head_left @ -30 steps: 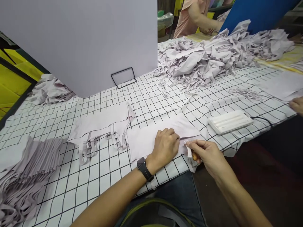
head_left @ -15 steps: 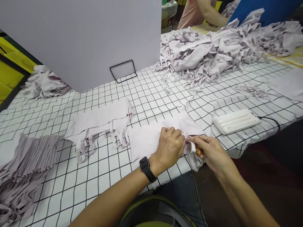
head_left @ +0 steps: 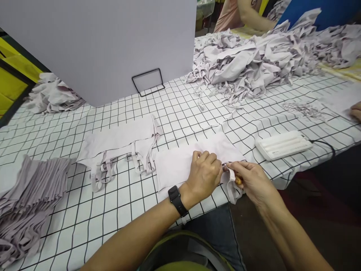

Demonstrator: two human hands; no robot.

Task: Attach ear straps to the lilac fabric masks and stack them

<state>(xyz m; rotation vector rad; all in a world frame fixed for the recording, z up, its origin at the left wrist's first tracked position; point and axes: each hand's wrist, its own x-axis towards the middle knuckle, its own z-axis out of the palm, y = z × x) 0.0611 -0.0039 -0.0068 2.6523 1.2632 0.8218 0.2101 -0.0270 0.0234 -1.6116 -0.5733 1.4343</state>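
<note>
A pale lilac garment [head_left: 176, 163] with thin straps lies flat at the table's front edge. My left hand [head_left: 205, 174], wearing a black watch on its wrist, rests closed on it and pinches its lower edge near a strap. Beside it my right hand [head_left: 254, 182] is closed, thumb and forefinger gripping the top of the strap [head_left: 231, 188]. An amber-coloured handle [head_left: 238, 180] shows under the right fingers; the rest of that tool is hidden. To the left lies a second strappy garment [head_left: 118, 143], apart from both hands.
A neat stack of garments [head_left: 42, 188] sits at left. A large grey board [head_left: 113, 49] stands behind, with a heap of garments [head_left: 248, 60] at back right. A white corded device [head_left: 283, 145] lies right of my hands. Another person's hand [head_left: 355, 111] shows at the right edge.
My hands stay at the same spot on the garment, with barely any shift of the fingers. The view has tilted slightly, and another person's hand has entered at the right edge.
</note>
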